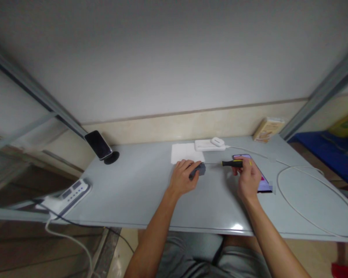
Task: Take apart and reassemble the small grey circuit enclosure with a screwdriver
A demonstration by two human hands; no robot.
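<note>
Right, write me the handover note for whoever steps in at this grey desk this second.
Left hand: holds the small dark grey box-shaped device down on the grey desk.
Right hand: grips the black-and-yellow-handled screwdriver, thin shaft pointing at the device; whether the tip touches it cannot be told.
Nearby: a lit smartphone lies flat partly under the right hand; white cloth-like pad behind the device; white cable loop at right.
Done: device steadied, tool lined up. Device looks closed; any screws are too small to see.
</note>
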